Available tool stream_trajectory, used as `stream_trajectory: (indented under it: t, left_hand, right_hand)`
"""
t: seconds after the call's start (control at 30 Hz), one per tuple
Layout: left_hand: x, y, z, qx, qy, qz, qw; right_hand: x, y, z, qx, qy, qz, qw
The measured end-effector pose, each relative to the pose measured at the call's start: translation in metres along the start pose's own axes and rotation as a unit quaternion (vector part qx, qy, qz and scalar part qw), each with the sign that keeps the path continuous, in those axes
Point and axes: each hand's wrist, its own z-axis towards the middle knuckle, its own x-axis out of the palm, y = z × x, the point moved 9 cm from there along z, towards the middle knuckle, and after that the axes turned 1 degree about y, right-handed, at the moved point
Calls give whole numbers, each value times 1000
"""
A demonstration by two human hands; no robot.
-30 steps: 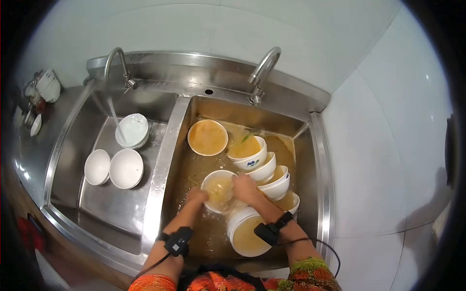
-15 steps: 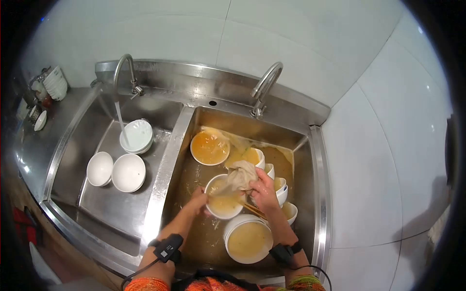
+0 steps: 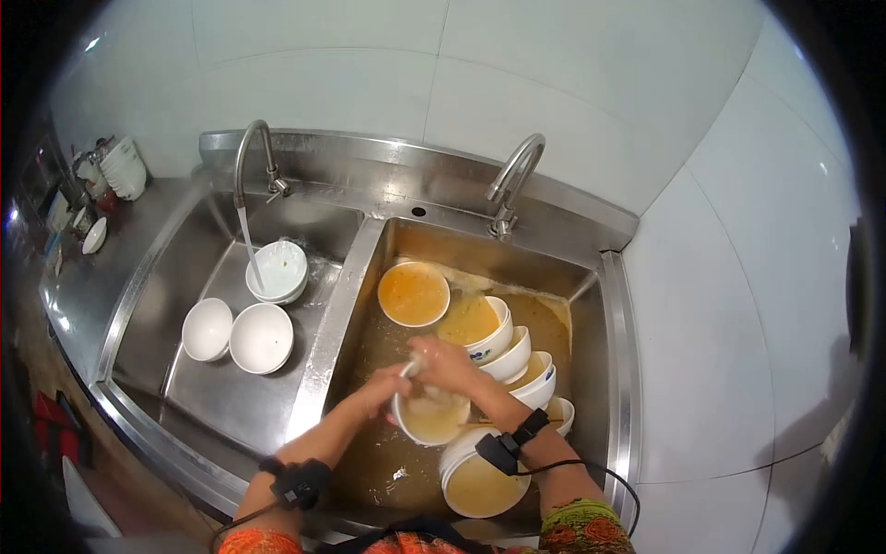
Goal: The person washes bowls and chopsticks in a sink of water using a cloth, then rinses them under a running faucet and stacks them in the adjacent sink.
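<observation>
In the right basin, my left hand (image 3: pixel 378 392) grips the left rim of a white bowl (image 3: pixel 434 417) that holds cloudy liquid. My right hand (image 3: pixel 445 365) is at the same bowl's upper left rim, fingers closed on a pale cloth (image 3: pixel 412 367) that is mostly hidden and blurred. Below it sits a stack of white bowls (image 3: pixel 482 487) with cloudy water in the top one. Up and to the right, tilted white bowls (image 3: pixel 508 367) lean in a row. A bowl with orange liquid (image 3: pixel 413 294) rests at the basin's upper left. Chopsticks (image 3: pixel 554 422) lie partly hidden behind my right forearm.
The left basin (image 3: pixel 212 397) holds white bowls (image 3: pixel 261 339), and water runs from its faucet (image 3: pixel 242 171) into one (image 3: pixel 277 270). Another faucet (image 3: pixel 512 180) stands over the right basin. Stacked dishes (image 3: pixel 123 168) and a small dish (image 3: pixel 94 236) are on the left counter.
My right hand has moved left and down with the cloth, from above the bowl's right side to its left rim. The whole view has shifted slightly.
</observation>
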Motion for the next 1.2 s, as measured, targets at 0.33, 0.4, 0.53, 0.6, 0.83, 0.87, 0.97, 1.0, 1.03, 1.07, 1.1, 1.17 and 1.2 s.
stream_trajectory:
  t: [0.33, 0.4, 0.53, 0.6, 0.83, 0.87, 0.97, 1.0, 1.03, 1.07, 1.1, 1.17, 1.2]
  left_hand:
    - [-18, -47, 9, 187, -120, -67, 973]
    - [-25, -44, 21, 221, -140, -77, 962]
    - [-32, -51, 3, 269, -146, -31, 952]
    - [-21, -69, -21, 283, -100, -7, 954]
    - [8, -74, 2, 62, 82, 59, 993]
    - [11, -68, 9, 61, 90, 66, 992]
    - [-2, -58, 15, 100, 42, -14, 994]
    - [-7, -59, 14, 133, 11, -24, 991]
    - [-12, -62, 12, 165, -23, -40, 985]
    - [-11, -59, 11, 155, -13, -68, 985]
    - [-9, -50, 11, 148, -16, -73, 986]
    - [-22, -35, 11, 162, -87, -88, 979]
    - [-31, -21, 14, 162, -115, -99, 975]
  right_hand:
    - [106, -75, -91, 409, -124, 676, 599]
    - [133, -78, -77, 389, -166, 714, 558]
    - [103, -59, -77, 366, -240, 696, 570]
    - [57, -64, -77, 361, -257, 582, 682]
    - [-58, 25, -8, 76, -59, 9, 995]
    - [-59, 25, -4, 83, -67, 7, 994]
    - [-63, 35, 1, 39, -100, -128, 986]
    - [-66, 10, -12, 129, -138, 2, 982]
    - [-59, -15, -25, 214, -168, 131, 953]
    - [-42, -28, -24, 215, -163, 132, 954]
    - [-24, -52, -33, 267, -212, 158, 927]
    - [2, -68, -50, 320, -260, 190, 891]
    - [20, -78, -56, 381, -212, 250, 865]
